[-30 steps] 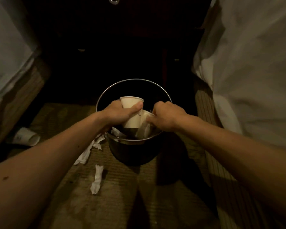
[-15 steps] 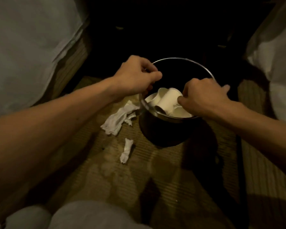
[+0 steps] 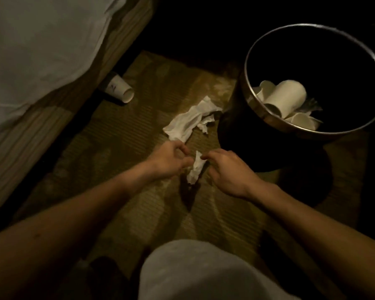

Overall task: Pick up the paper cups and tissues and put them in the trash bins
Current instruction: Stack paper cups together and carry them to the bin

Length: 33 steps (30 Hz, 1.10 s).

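Note:
A small crumpled tissue [image 3: 194, 171] lies on the carpet between my two hands. My left hand [image 3: 168, 162] hovers just left of it with loosely curled fingers and holds nothing. My right hand [image 3: 227, 171] is just right of it, fingertips at the tissue's upper end. A larger white tissue [image 3: 188, 122] lies just beyond my left hand, beside the bin. The dark round trash bin [image 3: 245, 83] with a metal rim stands at the right and holds several white paper cups [image 3: 284, 96]. Another paper cup [image 3: 119, 89] lies on its side by the bed base.
A bed with white sheets [image 3: 30, 50] and a striped base fills the left side. My knee in light trousers [image 3: 193, 271] is at the bottom middle. Patterned carpet [image 3: 121, 148] covers the floor; the area behind the bin is dark.
Both hands let go of the cups in the bin and came down and left to the small tissue on the floor. My view turned left, so the bin now sits at the right.

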Each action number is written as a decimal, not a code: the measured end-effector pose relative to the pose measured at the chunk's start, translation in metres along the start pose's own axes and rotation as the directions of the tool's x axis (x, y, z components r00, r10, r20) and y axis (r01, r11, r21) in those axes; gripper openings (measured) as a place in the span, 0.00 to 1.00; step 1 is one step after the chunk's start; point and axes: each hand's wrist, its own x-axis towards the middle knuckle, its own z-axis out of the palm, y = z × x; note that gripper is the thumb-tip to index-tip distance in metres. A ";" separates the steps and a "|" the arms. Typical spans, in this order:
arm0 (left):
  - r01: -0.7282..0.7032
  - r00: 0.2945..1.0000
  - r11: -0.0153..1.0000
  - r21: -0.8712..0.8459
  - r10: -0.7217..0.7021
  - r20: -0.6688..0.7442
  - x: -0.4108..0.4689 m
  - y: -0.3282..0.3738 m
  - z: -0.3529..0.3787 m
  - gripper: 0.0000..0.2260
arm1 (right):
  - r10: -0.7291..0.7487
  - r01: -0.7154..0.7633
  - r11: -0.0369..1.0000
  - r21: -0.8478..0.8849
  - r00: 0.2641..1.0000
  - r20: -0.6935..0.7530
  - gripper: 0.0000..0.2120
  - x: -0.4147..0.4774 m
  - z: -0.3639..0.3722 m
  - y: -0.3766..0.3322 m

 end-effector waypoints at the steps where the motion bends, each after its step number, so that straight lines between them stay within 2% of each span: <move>1: 0.022 1.000 1.000 -0.011 -0.022 -0.002 0.005 -0.013 0.011 0.10 | 0.009 -0.010 1.000 0.022 1.000 0.020 0.20 0.009 0.009 0.005; 5: 0.099 0.995 0.986 -0.134 -0.098 0.015 0.015 -0.048 0.049 0.20 | 0.050 -0.066 0.984 0.165 0.994 0.098 0.25 0.033 0.030 0.021; 8: 0.056 0.997 0.996 -0.068 -0.060 -0.049 0.018 -0.054 0.059 0.20 | 0.061 -0.084 0.978 0.191 0.991 0.122 0.22 0.039 0.042 0.029; 10: 0.001 0.995 0.999 0.039 0.003 -0.103 0.019 -0.052 0.060 0.18 | 0.067 -0.087 0.971 0.222 0.993 0.095 0.20 0.042 0.049 0.033; 12: -0.044 0.989 0.986 0.162 0.066 -0.135 0.023 -0.048 0.059 0.12 | 0.096 -0.109 0.943 0.315 0.994 0.055 0.18 0.045 0.053 0.034; 14: -0.079 0.989 0.967 0.243 0.106 -0.099 0.027 -0.041 0.053 0.04 | 0.154 -0.163 0.884 0.439 0.986 0.057 0.16 0.046 0.055 0.033; 17: -0.129 0.992 0.904 0.408 0.124 0.040 0.035 -0.016 0.031 0.03 | 0.235 -0.236 0.717 0.656 0.968 0.091 0.13 0.046 0.055 0.023; 18: -0.148 0.989 0.886 0.440 0.131 0.068 0.037 -0.003 0.021 0.03 | 0.272 -0.274 0.610 0.743 0.954 0.128 0.14 0.047 0.051 0.016; 20: -0.215 0.977 0.845 0.490 0.179 0.118 0.040 0.027 -0.003 0.01 | 0.310 -0.347 0.271 0.898 0.914 0.260 0.16 0.050 0.035 0.001; 21: -0.264 0.964 0.816 0.514 0.225 0.139 0.040 0.041 -0.015 0.02 | 0.283 -0.346 0.108 0.932 0.909 0.305 0.16 0.052 0.025 -0.005; 23: -0.358 0.933 0.754 0.551 0.311 0.182 0.036 0.066 -0.040 0.05 | 0.178 -0.307 -0.111 0.945 0.929 0.323 0.18 0.053 0.003 -0.018; 24: -0.392 0.918 0.732 0.557 0.346 0.192 0.033 0.075 -0.051 0.05 | 0.126 -0.291 -0.174 0.941 0.941 0.314 0.19 0.055 -0.006 -0.025; 28: -0.464 0.877 0.700 0.544 0.451 0.167 0.023 0.079 -0.086 0.06 | 0.009 -0.286 -0.274 0.918 0.954 0.300 0.23 0.063 -0.019 -0.053; 30: -0.469 0.871 0.768 0.437 0.483 0.086 0.025 0.063 -0.088 0.07 | 0.007 -0.268 -0.334 0.904 0.958 0.287 0.23 0.071 -0.015 -0.061; 31: -0.458 0.877 0.806 0.376 0.479 0.040 0.028 0.052 -0.084 0.07 | 0.036 -0.264 -0.336 0.904 0.956 0.292 0.22 0.073 -0.010 -0.064; 33: -0.442 0.883 0.844 0.304 0.469 -0.017 0.033 0.027 -0.072 0.07 | 0.152 -0.261 -0.207 0.943 0.944 0.294 0.20 0.076 0.005 -0.064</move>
